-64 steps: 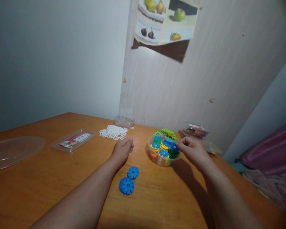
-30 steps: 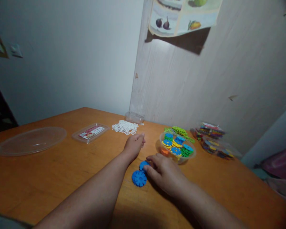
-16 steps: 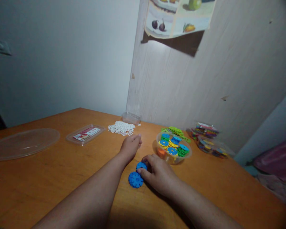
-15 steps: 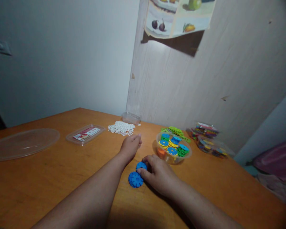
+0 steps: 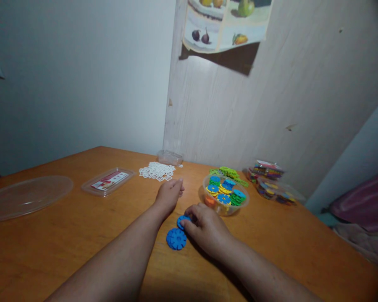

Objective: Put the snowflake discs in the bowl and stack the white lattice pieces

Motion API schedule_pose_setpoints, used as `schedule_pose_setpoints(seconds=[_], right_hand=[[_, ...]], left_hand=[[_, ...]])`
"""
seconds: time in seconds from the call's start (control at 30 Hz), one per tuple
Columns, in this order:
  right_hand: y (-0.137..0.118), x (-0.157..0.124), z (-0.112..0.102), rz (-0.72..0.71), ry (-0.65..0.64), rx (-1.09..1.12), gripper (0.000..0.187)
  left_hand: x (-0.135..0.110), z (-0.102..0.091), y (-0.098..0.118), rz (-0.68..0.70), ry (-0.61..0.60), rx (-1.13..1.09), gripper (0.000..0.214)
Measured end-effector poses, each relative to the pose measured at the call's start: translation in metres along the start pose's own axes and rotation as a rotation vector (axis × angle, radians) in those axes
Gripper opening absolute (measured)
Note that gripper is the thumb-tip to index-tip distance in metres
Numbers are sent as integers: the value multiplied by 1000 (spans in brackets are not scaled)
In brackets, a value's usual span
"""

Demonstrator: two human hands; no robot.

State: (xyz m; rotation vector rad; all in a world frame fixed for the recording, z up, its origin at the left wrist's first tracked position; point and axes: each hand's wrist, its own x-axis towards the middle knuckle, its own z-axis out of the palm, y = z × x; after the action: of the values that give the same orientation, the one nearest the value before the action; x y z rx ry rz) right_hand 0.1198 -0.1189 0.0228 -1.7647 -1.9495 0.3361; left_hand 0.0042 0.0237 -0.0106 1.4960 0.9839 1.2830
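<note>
My right hand pinches a blue notched disc between thumb and fingers, low over the table. Part of that disc is hidden behind the thumb. Just nearer to me lies a small overlapping pile of blue discs. Farther out, my left hand rests on its side with the fingers curled in; whatever may be inside them is hidden. Beyond the right hand stands a clear plastic bowl with stacked blue, green, yellow and orange discs.
White lattice pieces lie in a heap before a clear container. Left of them are a labelled plastic lid and a large oval lid. Green pieces lie behind the bowl; packed clear boxes stand at the right.
The view has turned slightly to the right, so everything sits a little farther left. The pinched disc looks a bit more tilted and covered by my right thumb. My left hand stays put.
</note>
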Motion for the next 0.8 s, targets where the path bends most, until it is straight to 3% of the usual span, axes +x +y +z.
schedule_pose_setpoints(seconds=[0.13, 0.4, 0.53, 0.8], right_hand=[[0, 0, 1, 26, -34, 7, 31], [1, 1, 3, -51, 14, 45, 21], [2, 1, 5, -46, 48, 150, 24], [17, 4, 7, 3, -30, 336, 15]], left_hand=[[0, -1, 1, -3, -3, 5, 43], [-1, 0, 2, 9, 2, -15, 42], [-1, 2, 1, 8, 0, -34, 42], [-3, 1, 7, -6, 4, -22, 41]])
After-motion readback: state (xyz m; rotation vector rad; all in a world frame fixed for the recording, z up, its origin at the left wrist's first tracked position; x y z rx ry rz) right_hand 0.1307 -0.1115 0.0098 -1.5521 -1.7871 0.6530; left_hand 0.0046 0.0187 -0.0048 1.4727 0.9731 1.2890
